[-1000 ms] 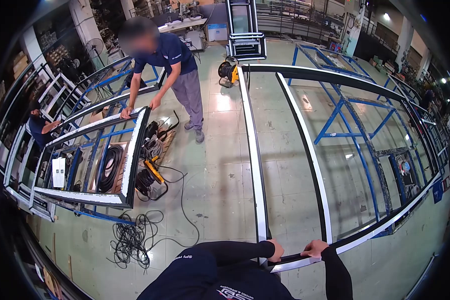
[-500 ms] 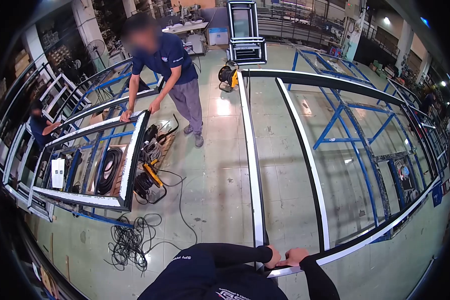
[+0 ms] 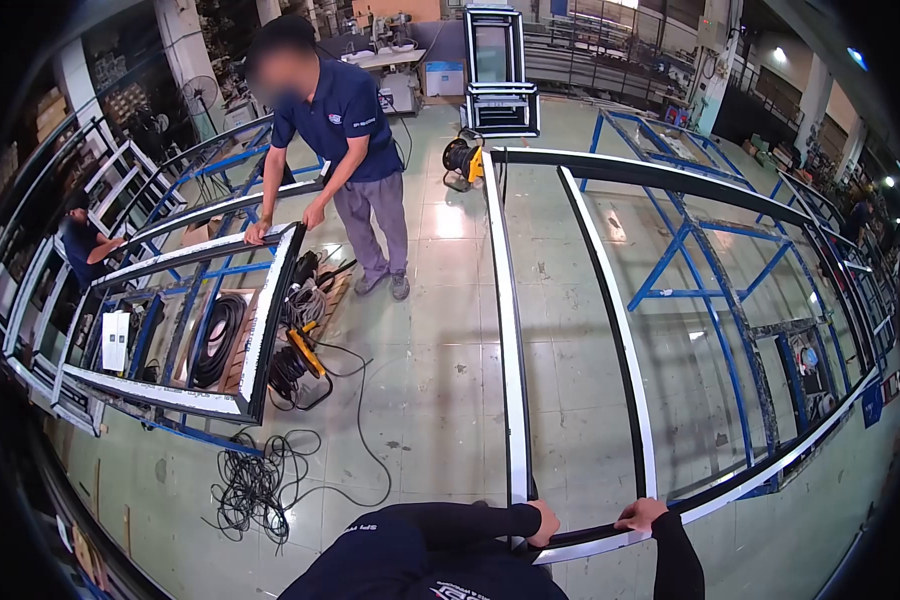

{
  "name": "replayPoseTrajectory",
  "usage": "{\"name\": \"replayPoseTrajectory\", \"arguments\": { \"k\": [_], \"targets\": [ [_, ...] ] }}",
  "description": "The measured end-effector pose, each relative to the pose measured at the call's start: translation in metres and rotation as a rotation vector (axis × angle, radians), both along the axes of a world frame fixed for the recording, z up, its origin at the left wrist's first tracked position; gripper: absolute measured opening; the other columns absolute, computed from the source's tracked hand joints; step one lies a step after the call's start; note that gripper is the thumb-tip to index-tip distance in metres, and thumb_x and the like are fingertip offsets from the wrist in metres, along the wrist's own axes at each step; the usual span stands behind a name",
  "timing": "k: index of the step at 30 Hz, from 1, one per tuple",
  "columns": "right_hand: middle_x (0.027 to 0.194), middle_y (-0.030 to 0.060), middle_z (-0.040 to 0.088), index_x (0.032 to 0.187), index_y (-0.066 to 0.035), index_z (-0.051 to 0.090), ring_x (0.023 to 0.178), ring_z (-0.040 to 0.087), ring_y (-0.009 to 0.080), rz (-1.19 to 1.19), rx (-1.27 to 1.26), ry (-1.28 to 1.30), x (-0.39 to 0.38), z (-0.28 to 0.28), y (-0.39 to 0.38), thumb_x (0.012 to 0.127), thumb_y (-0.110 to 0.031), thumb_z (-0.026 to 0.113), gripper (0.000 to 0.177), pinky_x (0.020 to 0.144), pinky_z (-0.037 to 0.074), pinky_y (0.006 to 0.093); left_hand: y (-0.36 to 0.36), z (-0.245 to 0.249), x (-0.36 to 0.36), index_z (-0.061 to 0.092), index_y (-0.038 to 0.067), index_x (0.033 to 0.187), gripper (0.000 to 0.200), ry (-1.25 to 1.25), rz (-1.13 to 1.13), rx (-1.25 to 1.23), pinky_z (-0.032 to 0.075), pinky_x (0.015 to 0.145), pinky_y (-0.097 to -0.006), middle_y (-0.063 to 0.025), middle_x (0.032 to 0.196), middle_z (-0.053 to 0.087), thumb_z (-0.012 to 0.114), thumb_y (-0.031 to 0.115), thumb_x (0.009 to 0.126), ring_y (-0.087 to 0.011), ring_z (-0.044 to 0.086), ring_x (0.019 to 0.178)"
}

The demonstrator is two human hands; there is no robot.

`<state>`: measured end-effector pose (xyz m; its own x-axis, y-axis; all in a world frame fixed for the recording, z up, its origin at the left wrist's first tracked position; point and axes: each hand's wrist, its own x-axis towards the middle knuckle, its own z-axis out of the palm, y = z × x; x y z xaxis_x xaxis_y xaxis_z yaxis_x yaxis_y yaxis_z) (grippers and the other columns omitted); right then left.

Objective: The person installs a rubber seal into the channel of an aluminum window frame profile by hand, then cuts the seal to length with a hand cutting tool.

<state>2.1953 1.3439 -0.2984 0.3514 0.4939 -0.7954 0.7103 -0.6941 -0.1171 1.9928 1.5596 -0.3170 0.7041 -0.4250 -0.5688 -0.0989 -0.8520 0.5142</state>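
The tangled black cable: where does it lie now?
In the head view, the tangled cable lies on the floor at lower left, just below the left-hand frame.

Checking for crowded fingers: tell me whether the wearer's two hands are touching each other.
No, the left hand and right hand are apart at the near rail, with rail showing between them.

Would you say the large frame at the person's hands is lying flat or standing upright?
Lying flat: the large frame spreads out above the blue stand, which shows through its opening.
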Motion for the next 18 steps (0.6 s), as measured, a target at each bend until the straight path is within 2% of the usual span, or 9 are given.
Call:
{"name": "replayPoseTrajectory", "arguments": {
  "k": [3, 9, 10, 13, 14, 16, 18],
  "targets": [
    [0.090, 0.0074, 0.073, 0.098, -0.020, 0.077, 0.091, 0.068, 0.0273, -0.047, 0.005, 0.018, 0.006, -0.010, -0.005, 0.074, -0.066, 0.069, 0.052, 0.083, 0.052, 0.0351, 0.002, 0.005, 0.001, 0.073, 0.001, 0.094, 0.032, 0.012, -0.002, 0.001, 0.046, 0.092, -0.0421, -0.0197, 0.094, 0.071, 0.060, 0.026, 0.078, -0.0348, 0.068, 0.095],
    [0.080, 0.0063, 0.071, 0.082, -0.015, 0.075, 0.092, 0.067, 0.0266, 0.060, -0.046, -0.201, -0.023, -0.004, 0.011, 0.061, -0.087, 0.061, 0.076, 0.097, 0.041, 0.0449, -0.004, -0.026, 0.003, 0.072, 0.001, 0.093, 0.032, -0.049, -0.058, -0.039, 0.051, 0.085, -0.0440, -0.0202, 0.093, 0.071, 0.060, 0.026, 0.077, -0.0356, 0.069, 0.093],
    [0.081, 0.0067, 0.071, 0.081, -0.013, 0.075, 0.093, 0.067, 0.0265, 0.045, -0.052, -0.188, -0.025, -0.004, 0.013, 0.061, -0.088, 0.060, 0.079, 0.099, 0.037, 0.0480, -0.004, -0.027, 0.003, 0.072, 0.000, 0.093, 0.032, -0.064, -0.067, -0.042, 0.052, 0.082, -0.0449, -0.0205, 0.092, 0.071, 0.060, 0.026, 0.077, -0.0358, 0.069, 0.093],
    [0.085, 0.0072, 0.072, 0.083, -0.014, 0.074, 0.095, 0.067, 0.0268, 0.062, -0.022, -0.104, -0.033, -0.011, 0.020, 0.064, -0.086, 0.059, 0.076, 0.104, 0.032, 0.0500, -0.008, -0.032, 0.004, 0.072, 0.001, 0.092, 0.032, -0.030, -0.029, -0.061, 0.052, 0.082, -0.0449, -0.0207, 0.093, 0.071, 0.060, 0.025, 0.076, -0.0354, 0.069, 0.093],
    [0.084, 0.0067, 0.071, 0.083, -0.014, 0.074, 0.094, 0.066, 0.0259, 0.098, -0.017, -0.108, -0.040, -0.012, 0.028, 0.062, -0.087, 0.060, 0.077, 0.095, 0.040, 0.0441, -0.009, -0.032, 0.005, 0.072, 0.001, 0.092, 0.032, -0.041, -0.034, -0.062, 0.052, 0.082, -0.0447, -0.0204, 0.092, 0.071, 0.060, 0.025, 0.076, -0.0352, 0.069, 0.093],
    [0.085, 0.0077, 0.071, 0.084, -0.014, 0.075, 0.092, 0.067, 0.0270, 0.147, -0.008, -0.076, -0.053, -0.020, 0.043, 0.063, -0.086, 0.060, 0.076, 0.090, 0.044, 0.0426, -0.009, -0.032, 0.004, 0.072, 0.001, 0.092, 0.031, -0.064, -0.040, -0.059, 0.052, 0.081, -0.0444, -0.0198, 0.092, 0.071, 0.060, 0.025, 0.076, -0.0346, 0.069, 0.092],
    [0.085, 0.0088, 0.072, 0.085, -0.014, 0.074, 0.091, 0.067, 0.0284, 0.158, 0.023, -0.041, -0.071, -0.023, 0.057, 0.062, -0.084, 0.063, 0.074, 0.086, 0.048, 0.0412, -0.009, -0.028, 0.002, 0.072, 0.004, 0.090, 0.027, -0.061, -0.043, -0.020, 0.048, 0.086, -0.0427, -0.0176, 0.090, 0.071, 0.060, 0.025, 0.078, -0.0332, 0.069, 0.091]
  ]
}}
